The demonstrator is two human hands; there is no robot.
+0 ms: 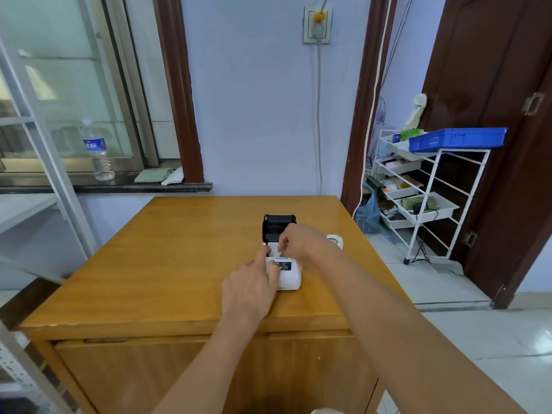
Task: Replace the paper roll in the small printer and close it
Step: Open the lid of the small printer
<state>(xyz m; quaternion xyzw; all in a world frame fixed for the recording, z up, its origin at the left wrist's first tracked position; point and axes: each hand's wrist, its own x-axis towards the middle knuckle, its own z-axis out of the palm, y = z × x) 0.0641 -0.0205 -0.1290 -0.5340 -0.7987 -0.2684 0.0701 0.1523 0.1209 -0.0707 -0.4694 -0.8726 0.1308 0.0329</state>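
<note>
A small white printer (289, 276) sits on the wooden table (167, 258), its black lid (278, 225) standing open at the back. My left hand (251, 286) rests on the printer's left side, with fingers over the front panel. My right hand (298, 240) reaches into the open paper bay, fingertips pinching white paper (276, 251) there. A second white paper roll (335, 241) lies on the table just behind my right wrist, partly hidden.
A white wire rack (424, 198) with trays and a blue basket (457, 138) stands to the right by a brown door. A water bottle (98, 150) stands on the window sill at the left. A metal shelf frame (44, 162) borders the table's left.
</note>
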